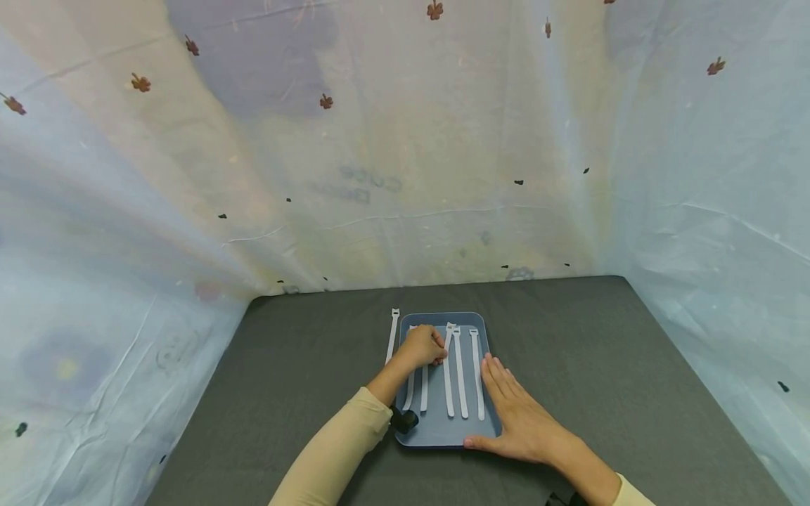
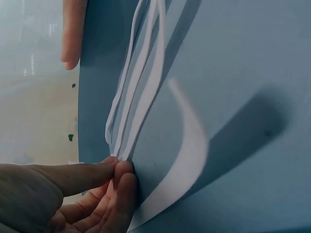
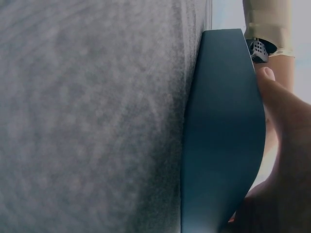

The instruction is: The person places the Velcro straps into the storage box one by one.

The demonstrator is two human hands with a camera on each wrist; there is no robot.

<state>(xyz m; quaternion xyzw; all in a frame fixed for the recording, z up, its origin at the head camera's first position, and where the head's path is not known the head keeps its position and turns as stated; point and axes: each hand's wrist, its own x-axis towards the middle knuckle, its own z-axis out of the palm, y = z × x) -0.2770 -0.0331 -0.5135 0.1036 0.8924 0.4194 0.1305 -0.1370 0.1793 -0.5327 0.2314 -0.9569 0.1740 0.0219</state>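
Note:
A blue-grey tray (image 1: 436,434) lies on the dark cloth with several white straps in it, each with a slotted head at the far end. My left hand (image 1: 422,346) reaches over the tray. Its thumb and fingertips pinch a white strap (image 1: 448,386) near the head; in the left wrist view the fingers partly hide the pinched spot. Another strap (image 2: 192,155) curves up from the tray close to that hand. My right hand (image 1: 522,425) rests along the tray's right edge with straight fingers, its thumb at the near edge.
One more white strap (image 1: 392,336) lies on the dark grey cloth (image 1: 304,365) just left of the tray. Pale patterned sheets (image 1: 405,176) hang as walls behind and on both sides. A black wrist device (image 1: 405,422) is over the tray's lower left.

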